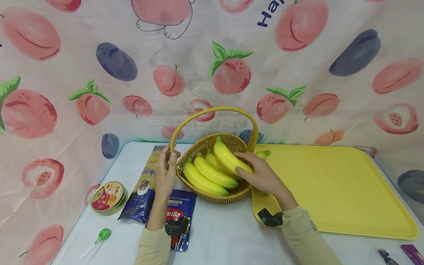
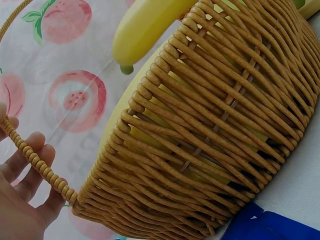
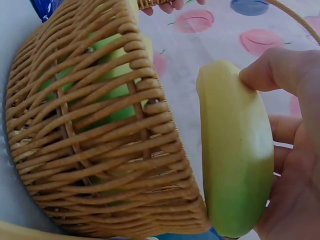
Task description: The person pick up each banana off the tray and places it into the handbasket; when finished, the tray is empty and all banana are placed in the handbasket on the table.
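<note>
A wicker basket (image 1: 217, 199) with a tall arched handle (image 1: 216, 109) stands at the middle of the table. My left hand (image 1: 165, 175) holds the handle low on its left side, fingers around it in the left wrist view. Above the basket's right rim, my right hand (image 1: 261, 173) grips a yellow banana (image 1: 228, 156) between thumb and fingers, its stem pointing up and left. In the right wrist view this banana (image 3: 235, 150) has a greenish end. Several more bananas (image 1: 203, 181) lie inside the basket. Another banana (image 1: 263, 154) is partly hidden behind my right hand, at the tray's left edge.
A yellow tray (image 1: 331, 187) covers the table's right side. On the left are a blue-and-gold bag (image 1: 142, 195), a blue Barilla pouch (image 1: 182, 206), a round tin (image 1: 108, 197) and a green lollipop (image 1: 104, 233). A fork (image 1: 385, 254) and purple packet (image 1: 412, 253) lie front right.
</note>
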Tool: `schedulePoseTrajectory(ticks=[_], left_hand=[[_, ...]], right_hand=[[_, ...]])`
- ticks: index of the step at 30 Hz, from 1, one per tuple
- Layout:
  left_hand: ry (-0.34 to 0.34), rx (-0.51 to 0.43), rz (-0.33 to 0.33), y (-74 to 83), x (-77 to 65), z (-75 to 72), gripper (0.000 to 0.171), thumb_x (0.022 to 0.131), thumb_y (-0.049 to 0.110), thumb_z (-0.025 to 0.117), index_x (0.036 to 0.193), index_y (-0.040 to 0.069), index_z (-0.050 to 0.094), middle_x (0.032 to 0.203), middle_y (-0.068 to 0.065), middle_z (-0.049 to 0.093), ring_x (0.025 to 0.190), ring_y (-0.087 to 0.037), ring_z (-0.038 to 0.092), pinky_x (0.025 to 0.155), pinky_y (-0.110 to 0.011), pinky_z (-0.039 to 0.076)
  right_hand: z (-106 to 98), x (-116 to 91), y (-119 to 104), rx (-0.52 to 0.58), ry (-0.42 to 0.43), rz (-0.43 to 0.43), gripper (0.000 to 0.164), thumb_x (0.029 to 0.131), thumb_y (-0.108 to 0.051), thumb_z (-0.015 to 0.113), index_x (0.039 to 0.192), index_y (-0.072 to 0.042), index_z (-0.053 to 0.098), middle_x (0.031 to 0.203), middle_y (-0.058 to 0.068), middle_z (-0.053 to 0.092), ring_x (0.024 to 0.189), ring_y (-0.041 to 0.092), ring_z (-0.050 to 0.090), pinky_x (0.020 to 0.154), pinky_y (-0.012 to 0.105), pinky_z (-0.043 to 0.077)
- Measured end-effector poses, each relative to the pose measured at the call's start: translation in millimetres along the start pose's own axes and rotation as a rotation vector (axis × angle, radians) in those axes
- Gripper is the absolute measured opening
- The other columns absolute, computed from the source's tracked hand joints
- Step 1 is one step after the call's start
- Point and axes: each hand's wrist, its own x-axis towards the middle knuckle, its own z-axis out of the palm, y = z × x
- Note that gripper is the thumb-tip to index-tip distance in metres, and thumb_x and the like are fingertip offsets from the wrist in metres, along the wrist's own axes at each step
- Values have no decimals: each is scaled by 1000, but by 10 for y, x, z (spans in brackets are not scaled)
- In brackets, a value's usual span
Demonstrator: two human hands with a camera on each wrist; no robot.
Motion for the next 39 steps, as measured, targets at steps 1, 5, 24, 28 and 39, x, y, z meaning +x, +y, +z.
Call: schedulePoseTrajectory(ticks=[1,5,24,28,39], left_hand=[[-1,-2,3,-2,0,-2,35,101,8,40,134,-2,44,107,-27,56,104,-24,52,73,-30,42],[-2,-9,1,-4,3,-7,35,101,8,40,134,-2,44,107,-26,55,107,-27,52,79,-29,42],[-14,-14,-8,6,8,-10,35,101,8,39,135,1,44,107,-23,55,110,-29,52,93,-34,40],[-14,-8,-1,6,7,-9,35,101,8,39,134,-1,44,106,-23,55,109,-30,53,88,-33,41],[-15,1,-24,-3,-3,-15,37,101,10,40,137,3,43,109,-25,56,109,-25,52,85,-28,40]], right_hand=[[10,13,1,2,0,3,48,93,-36,58,137,-18,49,133,1,54,120,21,52,98,43,43],[42,64,-9,7,-9,19,48,94,-36,58,137,-18,49,135,2,54,123,22,51,99,44,43],[241,228,61,-11,-67,31,45,95,-34,55,136,-17,51,136,1,54,119,21,54,97,41,45],[272,247,80,-1,-82,39,41,95,-34,54,133,-18,53,133,0,56,118,21,55,96,41,45],[319,279,102,-23,-102,44,40,96,-35,52,133,-19,53,133,0,55,117,21,56,95,41,46]])
